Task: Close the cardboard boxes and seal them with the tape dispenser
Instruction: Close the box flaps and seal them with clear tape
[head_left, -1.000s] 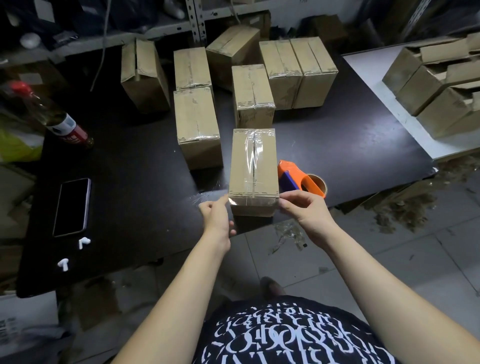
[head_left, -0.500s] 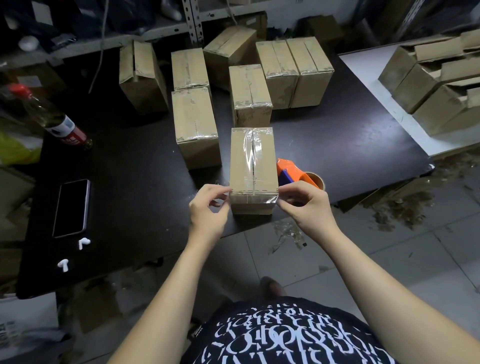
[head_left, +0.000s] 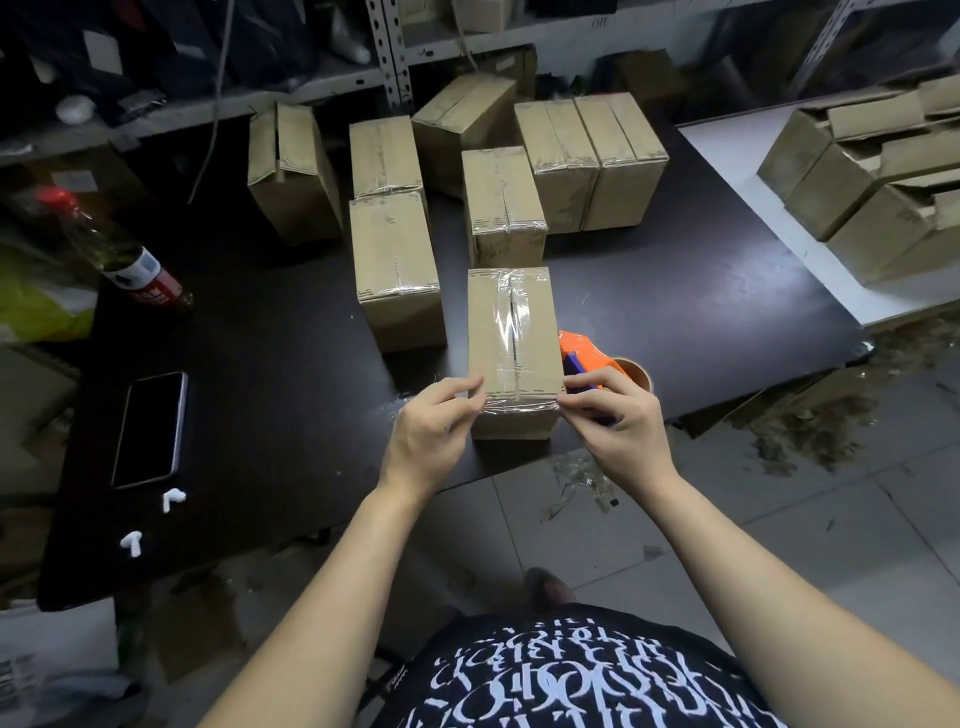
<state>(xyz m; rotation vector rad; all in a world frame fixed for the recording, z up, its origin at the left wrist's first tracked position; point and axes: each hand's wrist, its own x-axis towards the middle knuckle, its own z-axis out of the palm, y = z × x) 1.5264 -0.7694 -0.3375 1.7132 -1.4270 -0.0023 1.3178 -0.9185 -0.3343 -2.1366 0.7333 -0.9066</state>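
Head view: on the black table (head_left: 675, 322), the nearest cardboard box (head_left: 511, 332) is being finished at the front edge, with the orange tape dispenser (head_left: 584, 353) lying just beside it (right side, untouched). The left hand (head_left: 431, 436) and right hand (head_left: 618, 421), lower a second ago, are now being held at its near top corners, curled fingers pinching the ends of the cross tape strip (head_left: 519, 405). Sealing is judged nearly done.
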